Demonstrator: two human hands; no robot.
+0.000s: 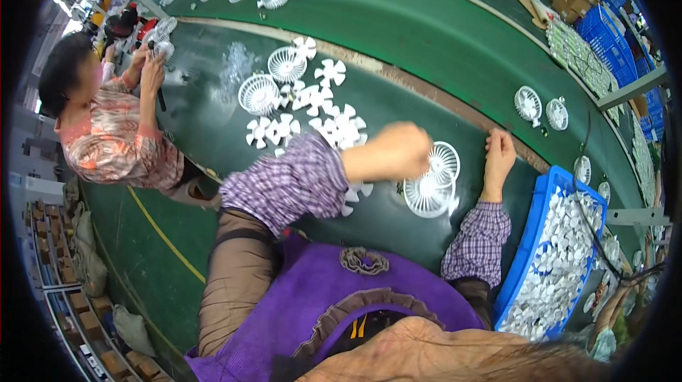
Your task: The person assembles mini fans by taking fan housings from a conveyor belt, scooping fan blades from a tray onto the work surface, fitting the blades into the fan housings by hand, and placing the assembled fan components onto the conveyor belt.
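Two white fan grilles lie overlapping on the dark green bench: a nearer fan grille [428,198] and a farther fan grille [446,158]. My left hand [399,151] is closed into a fist just left of the grilles, above the bench; what it holds, if anything, is hidden. Right of the grilles, my right hand [500,153] rests by the bench's far edge with its fingers curled together. Whatever is inside them cannot be made out. Left of my left forearm lies a pile of white fan blades [339,127], with further fan grilles [258,94] beside it.
A blue crate [534,236] of small white parts stands right of my right arm. Beyond a raised rail, a green conveyor belt [426,48] carries several fan grilles [528,105]. A co-worker [106,112] handles white parts at the bench's left end. A dark cable [586,204] hangs at right.
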